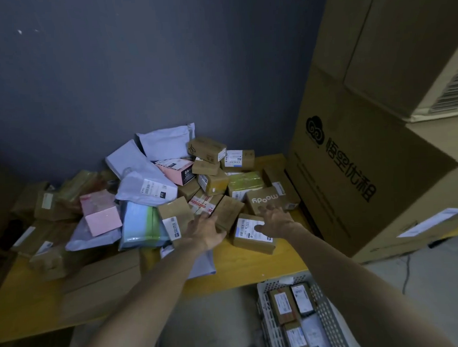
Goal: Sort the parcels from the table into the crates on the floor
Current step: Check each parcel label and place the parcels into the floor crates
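Tall brown cardboard cartons (377,147) with black printed characters stand stacked at the right, pressed against the end of a long yellow wooden table (254,263). The table stands against a dark blue-grey wall (115,73).

A loose heap of parcels (171,191) covers the tabletop. It includes small brown cardboard boxes with white shipping labels, white and grey plastic mailer bags, two pink boxes and a pale blue-and-green soft packet.

On the floor just below the table's near edge sits a white perforated plastic crate (328,307). It already holds several small labelled parcels lying flat.

At the heap's near right side lies a brown box printed "moody" (265,199), with a flat brown box with a large white label (251,236) just in front of it.

Both bare arms reach in over the table. The right hand (275,222) is spread wide, its fingertips on the "moody" box and its thumb over the white label, clasping nothing. The left hand (208,231) lies relaxed and flat. Its fingers extend against a plain brown cardboard box (229,212) beside it, and it grips nothing.
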